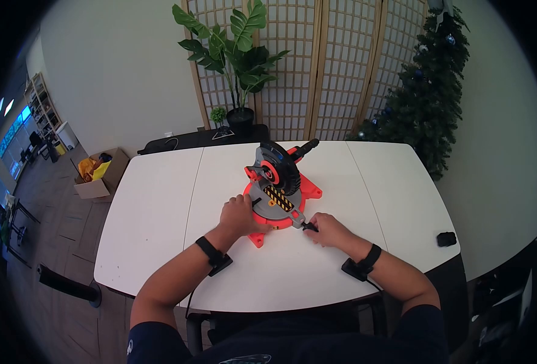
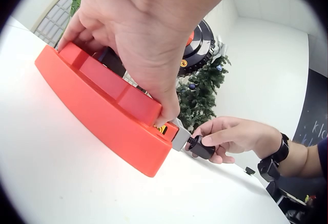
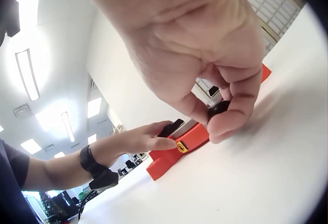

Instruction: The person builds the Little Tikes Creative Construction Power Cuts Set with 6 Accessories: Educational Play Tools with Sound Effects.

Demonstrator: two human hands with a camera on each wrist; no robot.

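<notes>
A toy-like miter saw with a red base, grey turntable and black blade stands on the white table. My left hand grips the left side of the red base, fingers over its top and thumb at its front. At the front of the turntable arm, my right hand pinches a black knob between thumb and fingers. A threaded shaft shows between the knob and the grey arm. In the right wrist view, the fingers partly cover the knob.
A small black object lies near the table's right edge. Behind the table stand a potted plant, a folding screen and a decorated Christmas tree. To the left, a cardboard box sits beside the table.
</notes>
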